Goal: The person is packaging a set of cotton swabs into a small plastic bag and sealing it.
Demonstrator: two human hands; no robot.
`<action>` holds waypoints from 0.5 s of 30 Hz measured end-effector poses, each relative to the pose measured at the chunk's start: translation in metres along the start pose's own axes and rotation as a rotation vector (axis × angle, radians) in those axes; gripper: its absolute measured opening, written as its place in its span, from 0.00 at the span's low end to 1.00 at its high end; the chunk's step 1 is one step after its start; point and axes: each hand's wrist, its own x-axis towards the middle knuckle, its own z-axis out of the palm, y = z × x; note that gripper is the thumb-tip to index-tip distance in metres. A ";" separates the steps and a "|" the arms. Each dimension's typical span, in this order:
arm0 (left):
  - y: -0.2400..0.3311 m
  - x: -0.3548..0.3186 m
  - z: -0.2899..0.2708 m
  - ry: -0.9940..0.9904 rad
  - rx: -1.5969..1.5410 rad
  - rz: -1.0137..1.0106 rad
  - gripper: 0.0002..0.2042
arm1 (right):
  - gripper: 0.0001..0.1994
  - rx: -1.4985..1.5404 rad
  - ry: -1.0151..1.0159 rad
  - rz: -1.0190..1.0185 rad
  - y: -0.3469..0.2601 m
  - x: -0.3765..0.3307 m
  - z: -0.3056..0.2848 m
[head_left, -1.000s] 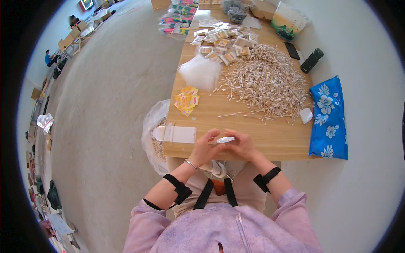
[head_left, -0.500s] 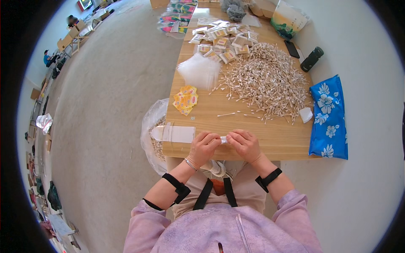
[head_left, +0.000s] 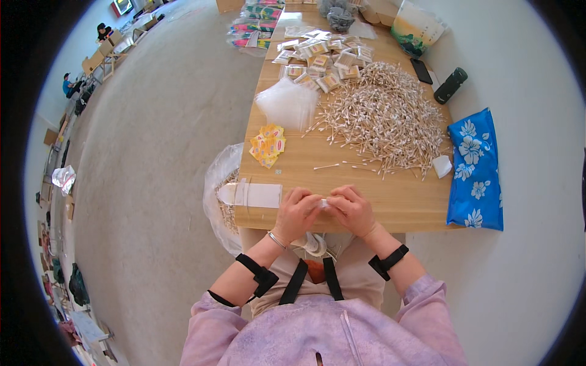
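Close to the table's near edge, my left hand (head_left: 297, 213) and my right hand (head_left: 354, 211) pinch a small white, shiny plastic packet (head_left: 324, 203) between them. The fingers cover most of it, so its contents cannot be made out. Beyond my hands spreads a large heap of cotton swabs (head_left: 390, 119), a few lying loose on its near side. Left of my left hand lies a white card strip (head_left: 264, 195) with a clear band around it. Yellow printed cards (head_left: 267, 146) sit in a small pile, with flat clear plastic bags (head_left: 287, 104) farther back.
Filled swab packets (head_left: 320, 58) are heaped at the far side of the wooden table (head_left: 366, 213). Along the right stand a black bottle (head_left: 450, 85), a phone (head_left: 421, 71) and a blue floral pouch (head_left: 475, 171). A plastic sack of swabs (head_left: 223, 201) is beside the left edge.
My hands have drawn slightly closer together, and less of the packet shows between them. The fingertips have shifted on it. Things on the table lie as before.
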 end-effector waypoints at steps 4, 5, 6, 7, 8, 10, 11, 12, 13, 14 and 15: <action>-0.003 0.002 0.003 0.003 -0.197 -0.158 0.07 | 0.06 0.247 -0.013 0.199 0.006 -0.001 0.007; -0.005 0.003 0.003 0.003 -0.196 -0.158 0.07 | 0.05 0.313 -0.024 0.251 0.007 0.001 0.008; -0.008 0.004 0.003 -0.057 -0.262 -0.242 0.06 | 0.05 0.379 -0.036 0.303 0.007 0.002 0.009; -0.010 0.005 0.003 -0.116 -0.328 -0.325 0.06 | 0.05 0.380 -0.037 0.303 0.008 0.002 0.009; -0.012 0.005 0.004 -0.116 -0.327 -0.326 0.06 | 0.05 0.456 -0.058 0.380 0.008 0.002 0.010; -0.013 0.005 0.006 -0.125 -0.473 -0.457 0.06 | 0.05 0.533 -0.081 0.459 0.009 0.004 0.011; -0.016 0.004 0.009 -0.126 -0.471 -0.459 0.06 | 0.05 0.544 -0.071 0.455 0.008 0.005 0.012; -0.018 0.003 0.011 -0.124 -0.531 -0.525 0.06 | 0.04 0.555 -0.062 0.452 0.008 0.006 0.013; -0.020 0.003 0.013 -0.124 -0.595 -0.591 0.07 | 0.04 0.554 -0.064 0.455 0.008 0.006 0.015; -0.021 0.002 0.014 -0.124 -0.597 -0.595 0.07 | 0.04 0.603 -0.064 0.486 0.007 0.006 0.016; -0.022 0.001 0.015 -0.135 -0.614 -0.638 0.07 | 0.04 0.651 -0.063 0.517 0.006 0.006 0.017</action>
